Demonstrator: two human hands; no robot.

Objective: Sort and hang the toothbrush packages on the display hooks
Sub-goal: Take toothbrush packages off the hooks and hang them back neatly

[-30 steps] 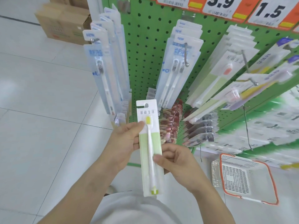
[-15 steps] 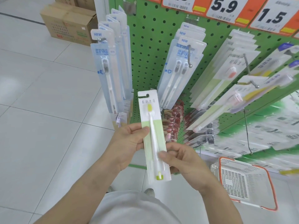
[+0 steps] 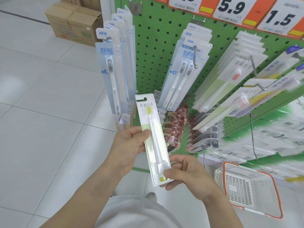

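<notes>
While both hands hold it in front of the pegboard (image 3: pixel 156 51), the green toothbrush package (image 3: pixel 153 139) stands tilted. The left hand (image 3: pixel 126 145) pinches its left edge mid-height; the right hand (image 3: pixel 185 173) pinches the bottom corner, thumb over the handle end. Likely light, thin card with a slick, flexible blister. Best gripped by the edges, leaving the hang hole at the top, above the fingers, free for a hook (image 3: pixel 195 57), up and right of the fingers.
</notes>
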